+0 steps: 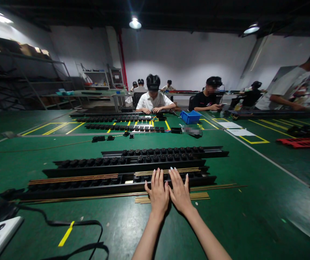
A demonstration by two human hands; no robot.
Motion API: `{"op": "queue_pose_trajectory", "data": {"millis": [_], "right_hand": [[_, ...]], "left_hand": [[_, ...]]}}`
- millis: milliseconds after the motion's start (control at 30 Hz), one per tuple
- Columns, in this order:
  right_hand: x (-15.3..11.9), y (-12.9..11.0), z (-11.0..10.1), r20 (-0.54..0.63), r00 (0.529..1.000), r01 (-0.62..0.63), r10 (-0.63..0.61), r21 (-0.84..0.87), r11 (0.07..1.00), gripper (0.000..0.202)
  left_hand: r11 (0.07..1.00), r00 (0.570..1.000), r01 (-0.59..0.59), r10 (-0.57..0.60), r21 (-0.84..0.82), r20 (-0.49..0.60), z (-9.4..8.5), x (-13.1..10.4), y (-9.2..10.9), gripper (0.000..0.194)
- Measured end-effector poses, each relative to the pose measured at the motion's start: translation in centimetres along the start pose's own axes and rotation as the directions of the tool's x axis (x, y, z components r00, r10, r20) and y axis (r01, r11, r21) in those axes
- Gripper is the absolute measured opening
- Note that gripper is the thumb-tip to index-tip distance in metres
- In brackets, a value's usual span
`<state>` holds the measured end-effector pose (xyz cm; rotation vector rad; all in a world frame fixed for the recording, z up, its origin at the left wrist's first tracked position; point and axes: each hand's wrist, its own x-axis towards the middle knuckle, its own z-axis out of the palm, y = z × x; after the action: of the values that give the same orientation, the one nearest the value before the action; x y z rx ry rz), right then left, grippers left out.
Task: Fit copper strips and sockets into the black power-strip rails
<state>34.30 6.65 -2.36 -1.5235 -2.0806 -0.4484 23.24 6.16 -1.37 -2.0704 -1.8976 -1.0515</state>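
Note:
Both hands lie side by side over the nearest black rail (97, 190), fingers stretched forward. My left hand (158, 193) is flat, thumb out to the side, its fingertips at thin brass rods (144, 173) lying along the rail. Beside it, my right hand (180, 189) rests with its fingers spread over the same rods and rail. Neither hand is closed round anything. Copper-coloured rods (73, 178) lie on the rail's left half. Just in front of the rail, short brass rods (200, 196) lie on the green table, partly hidden by the hands.
Two more black rails (127, 163) (165, 152) lie behind. Farther back are a blue bin (190, 117), white papers (237, 129) and red parts (303, 142). A white device (0, 234), black strap (60, 223) and yellow strip (66, 234) lie at left. Several people are beyond the table.

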Motion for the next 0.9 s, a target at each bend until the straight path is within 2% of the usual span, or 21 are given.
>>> {"op": "queue_pose_trajectory", "data": {"millis": [133, 300, 467, 667, 900], "right_hand": [[0.0, 0.0, 0.1, 0.001, 1.0, -0.003, 0.003, 0.0, 1.0, 0.062], [0.1, -0.1, -0.2, 0.008, 1.0, -0.008, 0.007, 0.008, 1.0, 0.062], [0.1, -0.1, -0.3, -0.002, 1.0, -0.006, 0.006, 0.009, 1.0, 0.062], [0.1, 0.0, -0.3, -0.007, 1.0, -0.001, 0.001, 0.01, 1.0, 0.062], [0.1, -0.1, -0.3, 0.003, 1.0, -0.009, 0.009, 0.014, 1.0, 0.061]], "left_hand": [[1.0, 1.0, -0.003, 0.003, -0.007, -0.002, -0.2, 0.1, -0.1, 0.051], [0.994, 0.99, 0.104, -0.102, 0.019, -0.098, -0.1, 0.2, -0.6, 0.049], [0.994, 0.991, 0.113, -0.112, 0.012, -0.078, 0.1, 0.3, -0.9, 0.046], [0.988, 0.978, 0.154, -0.152, 0.005, -0.141, -0.6, 0.5, -1.2, 0.048], [0.985, 0.978, 0.174, -0.173, 0.0, -0.115, -1.0, 0.9, -1.4, 0.044]]}}
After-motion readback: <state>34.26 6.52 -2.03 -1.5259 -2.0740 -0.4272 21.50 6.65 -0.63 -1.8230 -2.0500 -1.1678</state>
